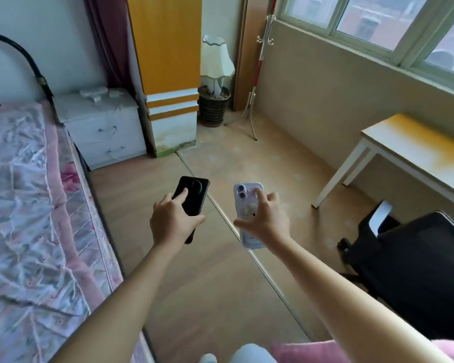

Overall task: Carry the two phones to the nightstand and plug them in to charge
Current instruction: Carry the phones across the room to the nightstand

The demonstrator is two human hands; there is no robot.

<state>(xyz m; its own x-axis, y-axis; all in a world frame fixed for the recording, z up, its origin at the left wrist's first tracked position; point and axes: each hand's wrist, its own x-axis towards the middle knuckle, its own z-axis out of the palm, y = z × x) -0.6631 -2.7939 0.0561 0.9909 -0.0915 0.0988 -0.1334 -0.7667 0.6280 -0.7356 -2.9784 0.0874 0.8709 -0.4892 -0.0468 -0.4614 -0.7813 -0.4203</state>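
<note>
My left hand [172, 221] grips a black phone [194, 191] with a round camera ring, back side up. In my right hand [265, 217] is a lilac phone [243, 195] in a clear case, also back side up. Both phones hang over the wooden floor, side by side and apart. The white nightstand [102, 129] stands farther ahead to the left, at the head of the bed. White chargers and cables [97, 93] lie on its top, and thin cables dangle over its drawer fronts.
A bed with a pink floral cover [24, 205] runs along the left. A yellow and white cabinet [168, 74] stands right of the nightstand, a lamp [215, 74] behind it. A table [414, 148] and a black chair [417, 271] are on the right.
</note>
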